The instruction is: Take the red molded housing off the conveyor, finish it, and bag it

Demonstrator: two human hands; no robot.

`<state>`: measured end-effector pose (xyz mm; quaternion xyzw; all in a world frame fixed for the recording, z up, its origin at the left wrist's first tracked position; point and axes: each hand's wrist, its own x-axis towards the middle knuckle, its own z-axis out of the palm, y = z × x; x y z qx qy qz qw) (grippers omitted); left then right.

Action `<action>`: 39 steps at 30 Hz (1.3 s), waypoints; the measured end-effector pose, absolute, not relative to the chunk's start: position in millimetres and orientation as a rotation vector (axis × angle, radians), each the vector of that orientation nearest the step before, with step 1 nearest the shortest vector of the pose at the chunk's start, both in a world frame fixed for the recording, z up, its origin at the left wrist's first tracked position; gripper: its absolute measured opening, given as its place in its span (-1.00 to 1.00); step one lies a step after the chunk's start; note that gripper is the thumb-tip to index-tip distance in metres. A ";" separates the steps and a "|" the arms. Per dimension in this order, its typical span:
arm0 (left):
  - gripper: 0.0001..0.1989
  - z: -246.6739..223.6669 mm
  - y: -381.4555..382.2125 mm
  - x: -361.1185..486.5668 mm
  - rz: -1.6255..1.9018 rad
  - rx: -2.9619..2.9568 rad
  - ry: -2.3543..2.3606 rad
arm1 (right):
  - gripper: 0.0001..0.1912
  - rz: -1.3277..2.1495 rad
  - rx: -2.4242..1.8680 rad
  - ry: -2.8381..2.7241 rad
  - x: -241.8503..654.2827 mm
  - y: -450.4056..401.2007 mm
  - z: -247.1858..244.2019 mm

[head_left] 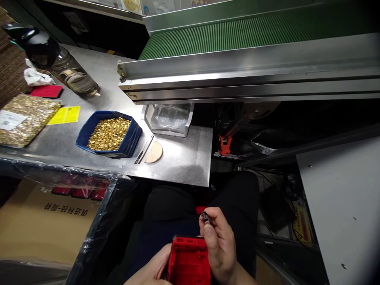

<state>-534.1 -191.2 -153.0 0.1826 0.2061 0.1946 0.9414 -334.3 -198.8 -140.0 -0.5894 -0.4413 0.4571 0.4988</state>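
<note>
Low in the head view, my left hand [156,267] grips a red plastic housing [191,263] by its left side, over my lap. The housing is tilted, its hollow inside facing up, with a row of small openings along its top edge. Between the thumb and forefinger of my right hand [221,245] is a small dark, shiny part [206,217], too small to identify. This hand is just beside the housing's upper right corner. The lower part of the housing is cut off by the picture's edge.
A blue bin [130,136] of small gold-coloured metal pieces stands on the metal table [187,162]. Nearby are a bag of similar pieces [29,114], a bottle [71,71] and a grey tray [169,130]. A green conveyor [225,37] runs behind. Left lies a plastic-lined crate [97,221].
</note>
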 end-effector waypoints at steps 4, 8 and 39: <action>-0.26 -155.0 -192.4 -534.2 0.394 0.376 0.451 | -0.74 1.251 -1.289 -1.082 -333.7 -195.3 -137.5; -0.30 -153.7 -192.1 -534.0 0.397 0.364 0.440 | -0.78 1.160 -1.380 -1.083 -333.6 -196.9 -139.6; -0.28 -136.8 -179.6 -525.8 0.395 0.339 0.419 | -0.69 0.981 -1.538 -0.875 -331.1 -203.0 -134.5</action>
